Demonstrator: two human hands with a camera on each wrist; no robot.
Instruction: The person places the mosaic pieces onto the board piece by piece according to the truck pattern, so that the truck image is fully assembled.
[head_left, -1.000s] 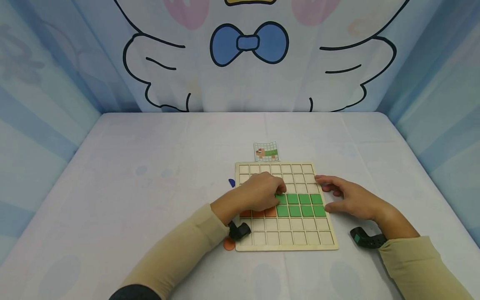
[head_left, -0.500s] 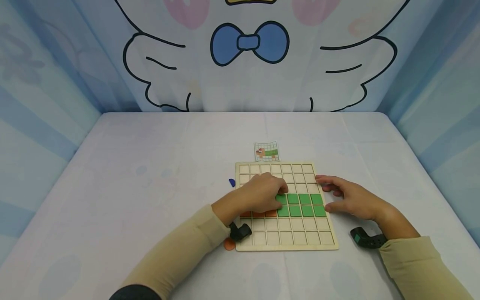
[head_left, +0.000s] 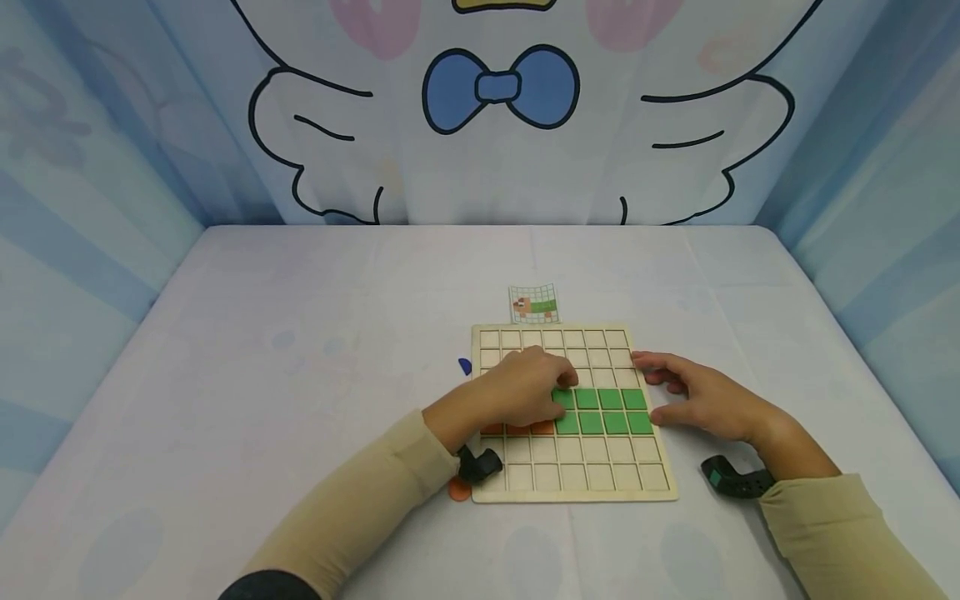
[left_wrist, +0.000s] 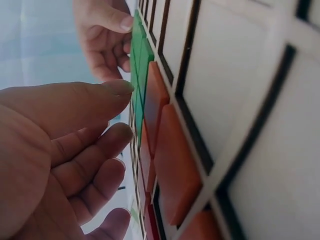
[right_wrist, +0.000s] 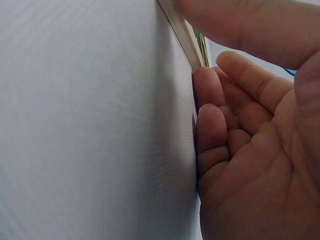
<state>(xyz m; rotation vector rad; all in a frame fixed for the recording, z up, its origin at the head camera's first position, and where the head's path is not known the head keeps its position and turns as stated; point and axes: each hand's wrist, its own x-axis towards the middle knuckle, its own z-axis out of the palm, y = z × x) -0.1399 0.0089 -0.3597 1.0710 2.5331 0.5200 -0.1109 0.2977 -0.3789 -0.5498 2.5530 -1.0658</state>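
Note:
A wooden grid board (head_left: 573,487) lies on the table. Two rows of green square tiles (head_left: 611,399) fill its right half, with orange tiles (head_left: 542,427) to their left. My left hand (head_left: 517,387) reaches across the board from the left, thumb and fingertips at the leftmost green tiles. In the left wrist view its fingers are loosely bent beside the green tiles (left_wrist: 141,65), with no piece between them. My right hand (head_left: 701,400) rests at the board's right edge, thumb and index spread along it. The other right fingertips (right_wrist: 211,127) bend loosely by the board's side.
Behind the board lies a small pattern card (head_left: 534,305) with a green and orange figure on a grid. A dark blue piece (head_left: 465,366) sits off the board's left edge. An orange round piece (head_left: 459,489) lies near its front left corner, partly behind the left wrist camera (head_left: 480,463).
My left hand has shifted slightly to the right along the green tiles. The right hand keeps its place at the board's edge.

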